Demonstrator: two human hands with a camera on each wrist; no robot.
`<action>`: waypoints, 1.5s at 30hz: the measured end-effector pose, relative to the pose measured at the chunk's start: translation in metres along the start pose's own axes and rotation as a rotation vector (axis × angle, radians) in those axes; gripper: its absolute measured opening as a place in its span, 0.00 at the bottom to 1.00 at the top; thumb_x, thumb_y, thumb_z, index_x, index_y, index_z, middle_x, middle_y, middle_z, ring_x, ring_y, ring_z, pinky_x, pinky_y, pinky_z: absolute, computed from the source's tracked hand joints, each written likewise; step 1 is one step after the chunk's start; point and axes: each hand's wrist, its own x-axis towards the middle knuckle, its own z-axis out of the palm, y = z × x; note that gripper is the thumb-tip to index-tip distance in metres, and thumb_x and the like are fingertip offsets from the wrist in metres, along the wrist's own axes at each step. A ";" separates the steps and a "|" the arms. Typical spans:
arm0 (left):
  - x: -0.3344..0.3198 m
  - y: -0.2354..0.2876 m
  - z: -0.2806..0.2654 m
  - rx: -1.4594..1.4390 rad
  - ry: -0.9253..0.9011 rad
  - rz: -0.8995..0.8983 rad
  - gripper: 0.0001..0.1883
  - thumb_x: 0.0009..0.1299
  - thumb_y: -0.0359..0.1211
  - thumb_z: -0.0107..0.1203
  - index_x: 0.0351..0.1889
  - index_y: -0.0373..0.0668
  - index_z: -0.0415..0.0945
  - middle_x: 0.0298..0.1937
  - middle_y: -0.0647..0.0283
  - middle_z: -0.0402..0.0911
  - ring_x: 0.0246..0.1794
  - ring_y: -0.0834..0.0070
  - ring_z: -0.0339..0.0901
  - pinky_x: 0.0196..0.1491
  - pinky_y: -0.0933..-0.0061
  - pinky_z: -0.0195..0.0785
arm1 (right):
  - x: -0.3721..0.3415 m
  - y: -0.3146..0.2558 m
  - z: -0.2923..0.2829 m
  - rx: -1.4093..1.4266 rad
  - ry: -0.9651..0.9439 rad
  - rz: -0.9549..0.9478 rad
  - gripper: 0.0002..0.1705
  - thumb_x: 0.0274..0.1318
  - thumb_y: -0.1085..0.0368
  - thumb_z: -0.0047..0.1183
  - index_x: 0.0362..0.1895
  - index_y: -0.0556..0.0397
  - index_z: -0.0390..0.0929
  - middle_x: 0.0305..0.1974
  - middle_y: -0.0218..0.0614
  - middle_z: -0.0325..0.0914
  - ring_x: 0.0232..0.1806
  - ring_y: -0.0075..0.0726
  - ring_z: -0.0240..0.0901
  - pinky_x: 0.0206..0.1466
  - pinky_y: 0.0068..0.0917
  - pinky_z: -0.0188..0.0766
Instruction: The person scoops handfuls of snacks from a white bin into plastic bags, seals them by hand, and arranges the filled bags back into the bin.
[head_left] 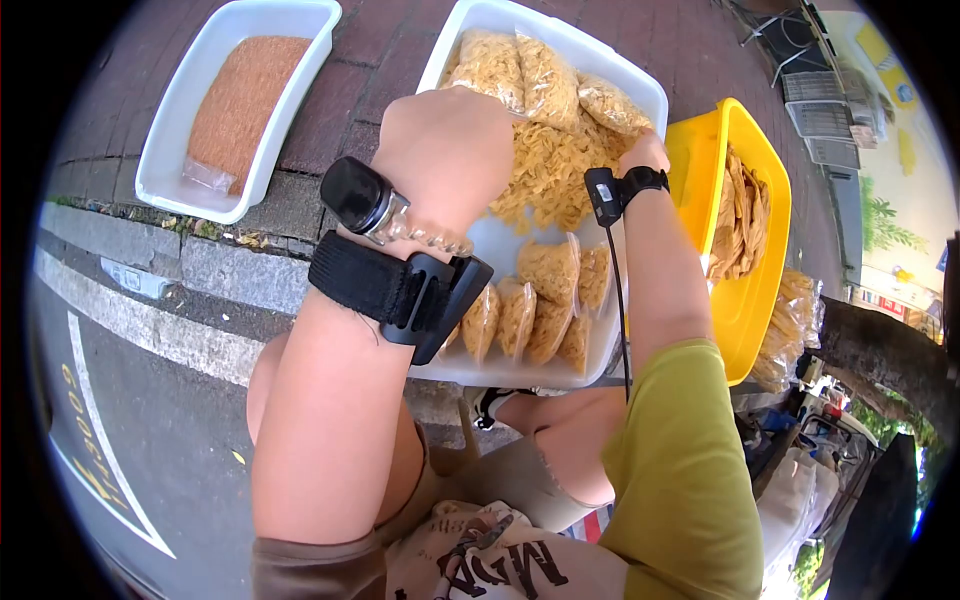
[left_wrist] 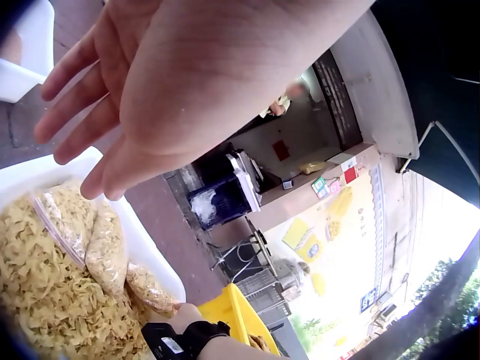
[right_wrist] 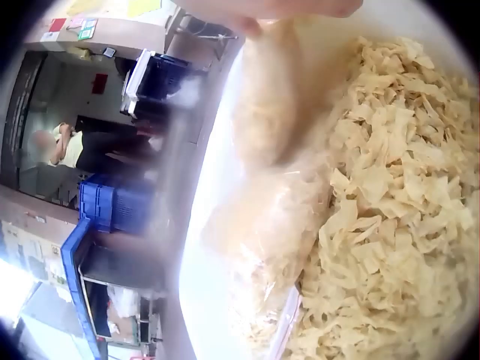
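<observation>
Over the white tub (head_left: 610, 350), my left hand (head_left: 445, 150) hovers, its back toward the head camera; the left wrist view shows its fingers (left_wrist: 79, 94) extended and holding nothing. At the tub's right side my right hand (head_left: 645, 152) pinches the end of a clear bag (head_left: 612, 105) filled with pale yellow dried flakes. Two more filled bags (head_left: 548, 85) lie beside it along the back, on loose flakes (head_left: 545, 180). Several filled bags (head_left: 548, 268) stand at the tub's near end.
To the right stands a yellow tub (head_left: 745, 330) with flat brown dried pieces (head_left: 740, 220). A white tub (head_left: 240, 205) of orange-brown grains (head_left: 245, 100) sits at the left. Bagged goods (head_left: 795, 330) lie beyond the yellow tub. A person (right_wrist: 71, 146) is in the background.
</observation>
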 end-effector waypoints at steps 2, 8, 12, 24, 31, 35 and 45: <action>-0.004 0.006 -0.008 0.015 -0.015 -0.006 0.14 0.67 0.35 0.45 0.33 0.38 0.80 0.31 0.48 0.81 0.34 0.51 0.80 0.40 0.56 0.74 | 0.014 -0.008 -0.005 0.312 -0.035 0.311 0.29 0.55 0.77 0.46 0.63 0.49 0.66 0.51 0.46 0.76 0.47 0.45 0.76 0.51 0.32 0.70; -0.005 0.012 -0.010 0.008 -0.052 -0.027 0.15 0.68 0.37 0.46 0.33 0.36 0.80 0.34 0.49 0.81 0.38 0.53 0.80 0.43 0.56 0.73 | 0.025 -0.008 -0.011 -0.349 -0.004 -0.114 0.29 0.43 0.59 0.58 0.51 0.59 0.74 0.54 0.47 0.70 0.51 0.43 0.68 0.52 0.33 0.67; -0.001 0.008 0.002 -0.021 -0.019 -0.002 0.16 0.68 0.38 0.47 0.34 0.36 0.80 0.35 0.49 0.81 0.39 0.53 0.79 0.44 0.56 0.73 | 0.045 -0.016 -0.001 0.282 -0.054 0.236 0.40 0.37 0.55 0.62 0.54 0.67 0.68 0.56 0.53 0.65 0.56 0.47 0.64 0.54 0.35 0.66; 0.007 -0.017 -0.002 0.024 0.162 -0.111 0.17 0.70 0.43 0.48 0.46 0.43 0.80 0.42 0.51 0.82 0.45 0.54 0.79 0.50 0.58 0.71 | -0.004 -0.073 -0.088 0.779 -0.041 -0.231 0.25 0.62 0.57 0.39 0.55 0.64 0.66 0.46 0.48 0.75 0.47 0.49 0.77 0.35 0.38 0.77; 0.002 -0.013 -0.001 -0.187 0.215 0.102 0.16 0.66 0.38 0.50 0.32 0.31 0.78 0.29 0.43 0.78 0.34 0.48 0.78 0.39 0.56 0.71 | -0.100 -0.086 -0.122 0.762 -0.582 -0.265 0.22 0.60 0.54 0.52 0.55 0.49 0.73 0.51 0.36 0.76 0.52 0.37 0.74 0.51 0.39 0.75; 0.013 -0.036 0.019 -0.079 0.152 0.115 0.26 0.70 0.48 0.49 0.54 0.35 0.73 0.51 0.46 0.78 0.52 0.54 0.76 0.55 0.61 0.67 | -0.147 -0.066 -0.100 0.202 -0.773 -0.731 0.26 0.53 0.54 0.62 0.54 0.51 0.76 0.47 0.38 0.79 0.48 0.33 0.76 0.50 0.29 0.73; 0.013 -0.057 0.022 -0.035 0.138 0.033 0.21 0.71 0.44 0.47 0.51 0.37 0.75 0.48 0.48 0.79 0.49 0.55 0.77 0.52 0.61 0.69 | -0.171 0.036 0.060 0.107 -1.361 -0.741 0.27 0.47 0.70 0.62 0.56 0.49 0.76 0.46 0.37 0.81 0.45 0.31 0.75 0.52 0.26 0.69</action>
